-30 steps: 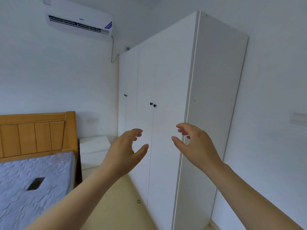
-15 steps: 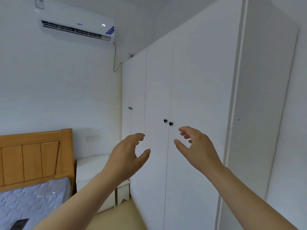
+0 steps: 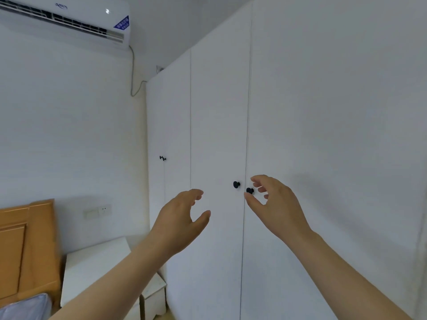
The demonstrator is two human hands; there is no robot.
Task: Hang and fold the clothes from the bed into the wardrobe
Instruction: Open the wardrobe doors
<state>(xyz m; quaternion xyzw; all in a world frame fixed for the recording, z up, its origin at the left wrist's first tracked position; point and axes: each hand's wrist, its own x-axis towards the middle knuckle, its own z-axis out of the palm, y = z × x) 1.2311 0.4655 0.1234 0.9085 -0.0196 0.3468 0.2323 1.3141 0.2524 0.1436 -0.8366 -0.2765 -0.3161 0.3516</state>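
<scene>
A tall white wardrobe [image 3: 312, 135] fills the right half of the view, all its doors closed. Two black knobs sit side by side at the seam of the near pair of doors: a left knob [image 3: 236, 184] and a right knob [image 3: 249, 190]. My right hand [image 3: 275, 204] is open, its thumb and fingers curled just around the right knob without closing on it. My left hand [image 3: 182, 220] is open and empty, a little below and left of the left knob. Another pair of knobs [image 3: 163, 158] is on the far doors. No clothes are visible.
A white bedside cabinet [image 3: 97, 264] stands between the wardrobe and a wooden headboard [image 3: 25, 245] at the lower left. A corner of the grey mattress [image 3: 23, 308] shows below it. An air conditioner [image 3: 69, 17] hangs on the wall at top left.
I have moved closer to the wardrobe and the view has tilted up, so the bed has mostly left the frame. Both hands have reached towards the door knobs.
</scene>
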